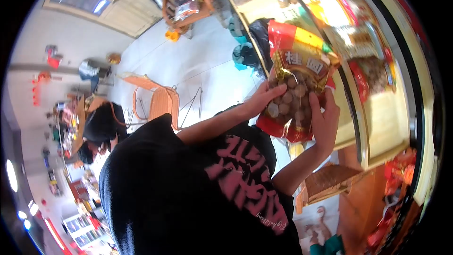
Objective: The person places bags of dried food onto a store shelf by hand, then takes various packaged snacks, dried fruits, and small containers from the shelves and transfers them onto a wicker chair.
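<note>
The left hand (268,97) and right hand (325,120) are holding a bag (297,82) of round brown pieces. Packets (376,74) are lying on nearby shelves (387,127), and a chair (164,106) is standing well apart.

Glossy, crinkled, partly see-through plastic bag (298,84); matt, soft-looking cloth shirt (165,198); smooth, faintly shiny floor (207,56); smooth wood-look shelf (388,132).

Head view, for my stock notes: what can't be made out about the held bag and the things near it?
In the head view:
- Held bag: back turned away.
- Left hand: fingers mostly hidden behind the bag.
- Bright packets: labels lost to blur and glare.
- Black plastic: partly covered by the held bag.
</note>
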`<state>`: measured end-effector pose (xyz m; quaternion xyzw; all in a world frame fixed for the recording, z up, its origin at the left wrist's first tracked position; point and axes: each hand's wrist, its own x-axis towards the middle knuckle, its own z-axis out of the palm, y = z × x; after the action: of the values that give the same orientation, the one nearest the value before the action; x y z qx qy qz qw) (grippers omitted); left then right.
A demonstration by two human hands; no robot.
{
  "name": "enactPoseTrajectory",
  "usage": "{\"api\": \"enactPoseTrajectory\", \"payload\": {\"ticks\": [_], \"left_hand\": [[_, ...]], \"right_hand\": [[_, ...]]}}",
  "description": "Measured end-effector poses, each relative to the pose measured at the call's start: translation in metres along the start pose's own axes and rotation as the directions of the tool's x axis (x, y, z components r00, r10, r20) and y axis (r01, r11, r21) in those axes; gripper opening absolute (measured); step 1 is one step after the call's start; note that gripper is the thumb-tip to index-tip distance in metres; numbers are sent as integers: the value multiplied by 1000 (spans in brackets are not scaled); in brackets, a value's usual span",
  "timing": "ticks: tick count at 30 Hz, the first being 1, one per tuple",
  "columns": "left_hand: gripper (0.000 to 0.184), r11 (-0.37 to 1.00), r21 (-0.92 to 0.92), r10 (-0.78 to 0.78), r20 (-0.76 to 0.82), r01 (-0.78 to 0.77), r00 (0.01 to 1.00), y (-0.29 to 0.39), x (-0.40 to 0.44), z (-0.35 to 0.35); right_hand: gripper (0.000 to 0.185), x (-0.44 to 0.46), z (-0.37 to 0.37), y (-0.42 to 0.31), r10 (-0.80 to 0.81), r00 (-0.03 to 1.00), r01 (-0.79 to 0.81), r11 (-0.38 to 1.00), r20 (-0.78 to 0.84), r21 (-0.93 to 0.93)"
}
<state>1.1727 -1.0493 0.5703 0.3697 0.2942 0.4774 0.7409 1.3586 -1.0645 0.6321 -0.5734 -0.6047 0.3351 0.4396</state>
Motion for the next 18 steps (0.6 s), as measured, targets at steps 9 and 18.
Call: {"api": "enactPoseTrajectory", "payload": {"ticks": [9,18], "left_hand": [[47,994,-85,-88,-165,74,982,49,-51,-131],[42,993,-58,68,-413,-100,908,135,-102,-302]], "right_hand": [[28,48,138,-49,-173,952,215,965,253,-148],[21,90,342,-123,-165,840,234,970,518,-71]]}}
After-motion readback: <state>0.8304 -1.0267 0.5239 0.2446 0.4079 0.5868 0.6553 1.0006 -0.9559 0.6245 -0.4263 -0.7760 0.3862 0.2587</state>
